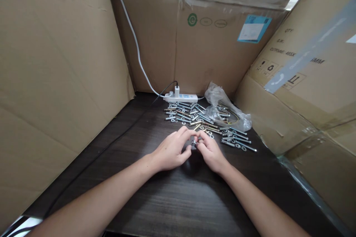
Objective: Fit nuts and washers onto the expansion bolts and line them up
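My right hand (210,152) pinches a small silvery metal piece (193,143) with a bit of red beside it, held low over the dark table. Fingers cover most of the piece, so its exact kind is unclear. Close against it on the other side is my left hand (172,150), index finger bent over toward the right fingertips and thumb standing apart. Just beyond both hands lie loose long bolts (204,119), metal sleeves (227,143) and flat washers (243,148), some silvery, some brassy.
Behind the hardware sits a white power strip (182,98) with a plugged-in adapter (177,90). A clear plastic bag (219,100) covers some pieces. A black cable (111,143) crosses the table (167,200) on the left. Cardboard walls (155,40) enclose the back and both sides.
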`<move>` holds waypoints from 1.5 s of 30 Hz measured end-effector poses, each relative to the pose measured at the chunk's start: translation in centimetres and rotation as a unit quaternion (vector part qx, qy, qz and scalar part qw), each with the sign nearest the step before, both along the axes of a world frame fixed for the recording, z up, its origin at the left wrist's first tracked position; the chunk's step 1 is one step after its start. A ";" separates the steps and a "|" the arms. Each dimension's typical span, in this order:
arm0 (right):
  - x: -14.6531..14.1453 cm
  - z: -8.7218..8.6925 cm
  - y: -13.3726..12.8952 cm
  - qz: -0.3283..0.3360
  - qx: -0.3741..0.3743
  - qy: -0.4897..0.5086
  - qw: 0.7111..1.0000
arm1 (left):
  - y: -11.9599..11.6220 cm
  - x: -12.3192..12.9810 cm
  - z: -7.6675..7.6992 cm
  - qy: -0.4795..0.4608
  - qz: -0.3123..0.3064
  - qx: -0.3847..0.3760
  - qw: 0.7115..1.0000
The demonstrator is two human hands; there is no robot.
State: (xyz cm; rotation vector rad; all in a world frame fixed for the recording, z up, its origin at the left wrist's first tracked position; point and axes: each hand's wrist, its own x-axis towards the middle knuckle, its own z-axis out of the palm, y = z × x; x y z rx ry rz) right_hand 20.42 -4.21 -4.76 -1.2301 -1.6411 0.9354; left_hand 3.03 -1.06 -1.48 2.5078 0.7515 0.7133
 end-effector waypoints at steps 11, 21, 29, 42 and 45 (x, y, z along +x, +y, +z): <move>0.1 -0.2 0.0 0.000 -0.004 0.010 1.000 | 0.4 0.1 -0.3 0.020 0.012 0.003 1.000; 0.2 -0.6 0.1 -0.005 -0.007 0.013 1.000 | 0.3 0.0 -0.1 0.005 0.018 0.000 1.000; 0.1 -0.1 0.0 -0.006 -0.007 0.026 1.000 | 0.0 -0.1 -0.1 -0.001 -0.026 -0.004 1.000; 0.0 0.1 -0.1 -0.013 -0.016 0.026 0.999 | 0.0 0.0 -0.1 0.006 -0.021 -0.004 1.000; -0.1 0.1 -0.1 -0.016 -0.014 0.017 1.000 | 0.0 0.0 0.0 -0.007 -0.013 -0.002 1.000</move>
